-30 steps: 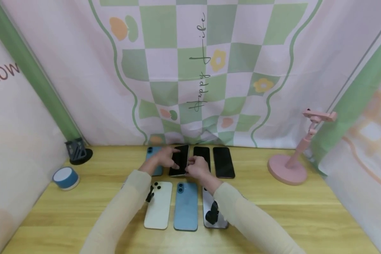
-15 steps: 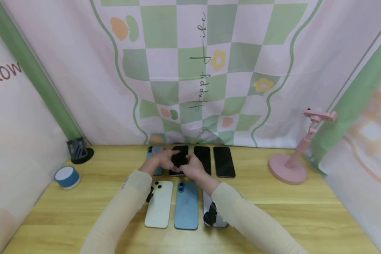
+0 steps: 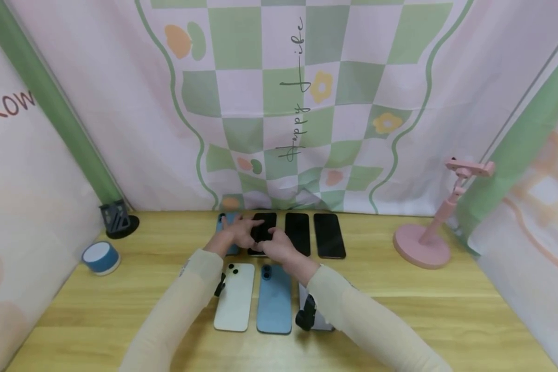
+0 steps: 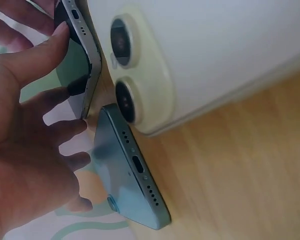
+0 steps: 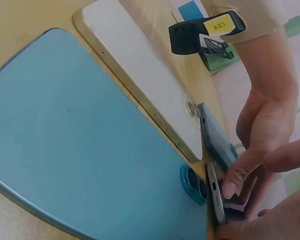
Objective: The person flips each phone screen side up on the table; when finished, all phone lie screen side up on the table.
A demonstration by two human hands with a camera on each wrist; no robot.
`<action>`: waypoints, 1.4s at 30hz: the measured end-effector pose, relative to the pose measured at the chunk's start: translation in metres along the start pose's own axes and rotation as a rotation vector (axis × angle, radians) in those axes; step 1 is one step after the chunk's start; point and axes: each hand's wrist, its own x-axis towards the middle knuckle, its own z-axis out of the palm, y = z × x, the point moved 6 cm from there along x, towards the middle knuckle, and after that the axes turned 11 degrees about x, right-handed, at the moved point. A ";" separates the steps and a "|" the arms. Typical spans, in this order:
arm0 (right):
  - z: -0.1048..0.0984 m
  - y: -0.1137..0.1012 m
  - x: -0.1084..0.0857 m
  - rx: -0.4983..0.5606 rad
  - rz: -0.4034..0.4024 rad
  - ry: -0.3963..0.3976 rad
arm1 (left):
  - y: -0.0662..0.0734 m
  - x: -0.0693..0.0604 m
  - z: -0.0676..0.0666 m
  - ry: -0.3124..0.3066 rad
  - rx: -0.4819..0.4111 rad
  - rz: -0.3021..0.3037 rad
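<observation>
A black-screened phone (image 3: pixel 267 217) lies screen up in the back row, under both my hands. My left hand (image 3: pixel 239 232) spreads its fingers over it, reaching across a blue phone (image 4: pixel 110 165) to its left. The left thumb (image 4: pixel 52 45) touches the screen near the lower edge. My right hand (image 3: pixel 279 247) has a digit at the same phone's lower edge, with another finger raised apart from it. Nearest in front are a white phone (image 3: pixel 235 299) and a light-blue phone (image 3: pixel 274 302), both back up. The right forearm partly hides a lavender phone (image 3: pixel 323 323).
Two more dark-screened phones (image 3: pixel 297 235) lie to the right in the back row. A pink phone stand (image 3: pixel 422 247) stands at the right. At the left are a blue-and-white round container (image 3: pixel 101 257) and a black stand (image 3: pixel 117 221). A curtain hangs behind the wooden table (image 3: pixel 381 320).
My right hand has moved left from the phone's right side to its lower edge. The left hand has stayed over the phone, its thumb drawing down toward the lower edge.
</observation>
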 end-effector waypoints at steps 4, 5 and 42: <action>-0.001 -0.001 0.001 0.007 0.003 0.005 | 0.000 -0.001 0.000 -0.002 0.019 0.004; -0.002 -0.001 0.002 0.007 0.003 0.009 | 0.000 -0.001 0.000 -0.003 0.024 0.006; 0.081 -0.018 0.030 -1.038 -0.430 -0.318 | -0.091 -0.010 -0.005 0.177 -0.277 0.065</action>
